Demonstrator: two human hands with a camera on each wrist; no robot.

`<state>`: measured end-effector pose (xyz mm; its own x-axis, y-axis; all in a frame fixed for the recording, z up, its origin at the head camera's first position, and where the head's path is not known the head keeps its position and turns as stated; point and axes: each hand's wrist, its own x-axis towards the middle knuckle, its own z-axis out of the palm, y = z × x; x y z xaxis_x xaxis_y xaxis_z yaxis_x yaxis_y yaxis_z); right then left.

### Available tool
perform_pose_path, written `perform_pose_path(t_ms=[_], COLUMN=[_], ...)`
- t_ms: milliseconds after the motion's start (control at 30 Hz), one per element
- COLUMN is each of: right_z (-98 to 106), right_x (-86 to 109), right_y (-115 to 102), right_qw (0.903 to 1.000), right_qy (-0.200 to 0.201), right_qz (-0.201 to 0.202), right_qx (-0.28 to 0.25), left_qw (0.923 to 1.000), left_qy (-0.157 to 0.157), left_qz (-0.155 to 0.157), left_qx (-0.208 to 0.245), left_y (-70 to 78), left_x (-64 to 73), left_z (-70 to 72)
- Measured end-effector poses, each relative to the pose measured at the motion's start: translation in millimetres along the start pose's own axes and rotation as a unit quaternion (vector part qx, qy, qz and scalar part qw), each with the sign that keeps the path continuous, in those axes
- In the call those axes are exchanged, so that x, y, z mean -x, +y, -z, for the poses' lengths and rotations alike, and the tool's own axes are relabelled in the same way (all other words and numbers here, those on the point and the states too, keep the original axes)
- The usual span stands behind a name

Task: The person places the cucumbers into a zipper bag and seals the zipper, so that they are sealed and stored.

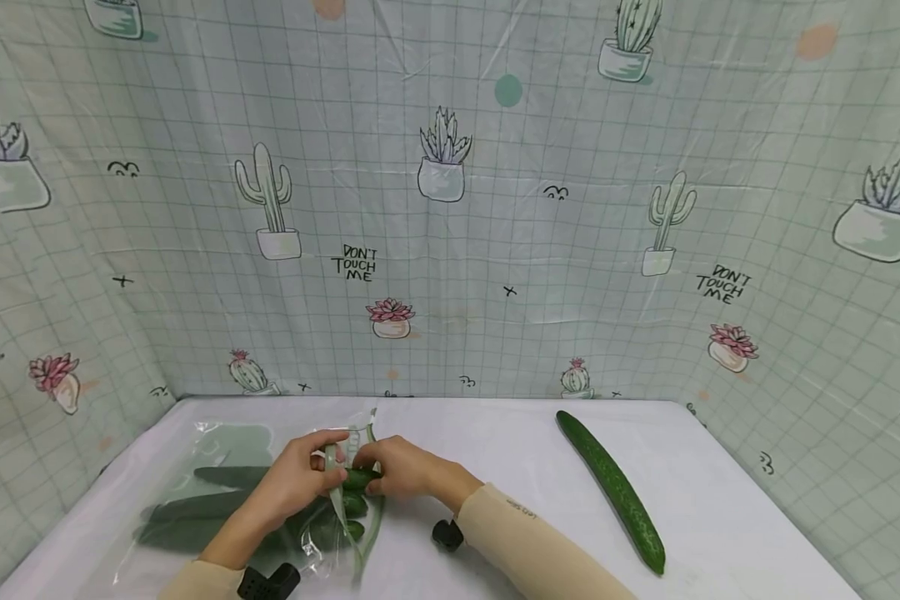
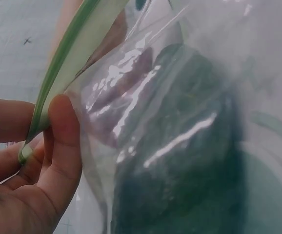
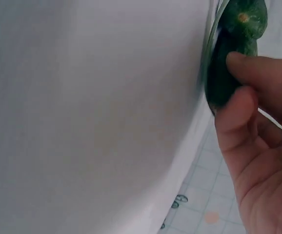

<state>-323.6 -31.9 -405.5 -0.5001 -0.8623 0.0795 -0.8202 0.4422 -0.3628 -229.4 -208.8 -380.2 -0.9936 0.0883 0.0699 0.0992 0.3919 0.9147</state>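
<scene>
A clear zip bag (image 1: 232,437) lies on the left of the table, with several cucumbers (image 1: 225,507) inside. Their ends show at its mouth, which faces right. My left hand (image 1: 296,479) pinches the green-striped edge of the opening; in the left wrist view the green strip (image 2: 58,73) runs between thumb and fingers, beside a cucumber (image 2: 180,146) seen through the plastic. At the mouth, my right hand (image 1: 408,468) grips the end of one cucumber (image 1: 360,479) between thumb and fingers. The right wrist view shows this dark green cucumber (image 3: 221,68) beside other cucumber ends.
A single long cucumber (image 1: 611,492) lies slantwise on the right side of the white table (image 1: 495,442). A cactus-print cloth (image 1: 495,242) hangs behind and at both sides. Black devices (image 1: 270,582) are strapped at the wrists.
</scene>
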Motion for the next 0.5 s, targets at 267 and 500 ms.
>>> perform_pose_path(t_ms=[267,500], right_z=[1.9,2.6], right_x=[-0.1,-0.1], right_y=[1.3,-0.3], right_qw=[0.9993,0.9979], right_qy=[-0.027,-0.040], right_qz=[-0.019,-0.042], right_qx=[0.020,0.026], left_qw=[1.0000,0.9999], left_qy=[-0.006,-0.013], left_qz=[0.005,-0.004], left_qx=[0.000,-0.003], left_y=[2.7,1.6], left_x=[1.1,0.6], left_z=[8.9,6.6])
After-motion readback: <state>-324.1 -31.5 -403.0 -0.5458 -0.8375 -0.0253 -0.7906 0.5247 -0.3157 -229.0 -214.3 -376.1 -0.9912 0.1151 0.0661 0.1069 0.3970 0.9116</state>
